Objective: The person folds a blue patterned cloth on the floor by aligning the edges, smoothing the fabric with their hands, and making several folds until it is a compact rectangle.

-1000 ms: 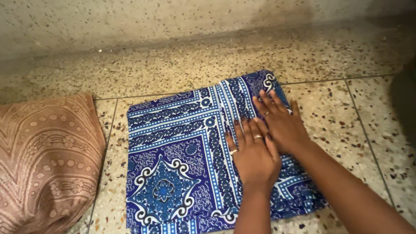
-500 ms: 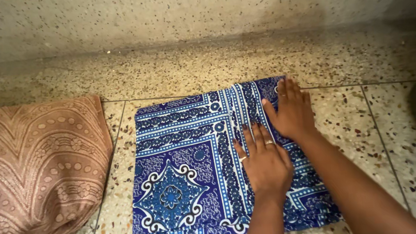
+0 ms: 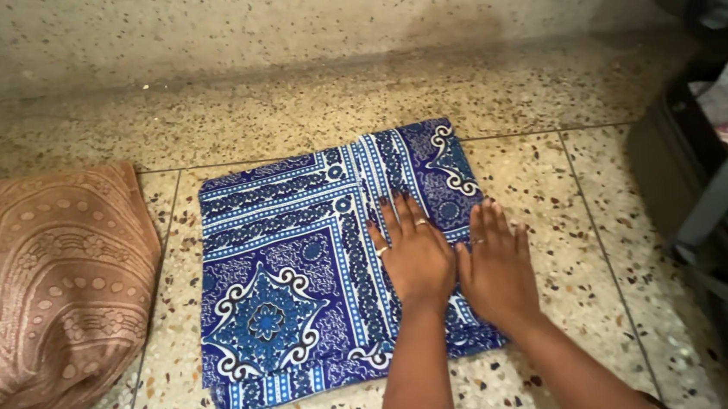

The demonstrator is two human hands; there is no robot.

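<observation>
Both hands flat on the folded blue patterned cloth [image 3: 300, 270], which lies on the speckled floor [image 3: 538, 104] near the wall. Left hand [image 3: 416, 257] and right hand [image 3: 497, 267] press side by side on its right half, fingers spread wide, gripping nothing. A brown patterned cushion [image 3: 42, 290] sits just left.

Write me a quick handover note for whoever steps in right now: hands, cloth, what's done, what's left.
Left hand: flat, palm down on the blue patterned cloth, holding nothing.
Right hand: flat on the cloth's right edge, beside the left.
Cloth: folded into a rough square on the speckled floor; brown fabric lies to its left, apart.
Done: folded flat.
Left: probably smoothing the right side, perhaps another fold.
</observation>
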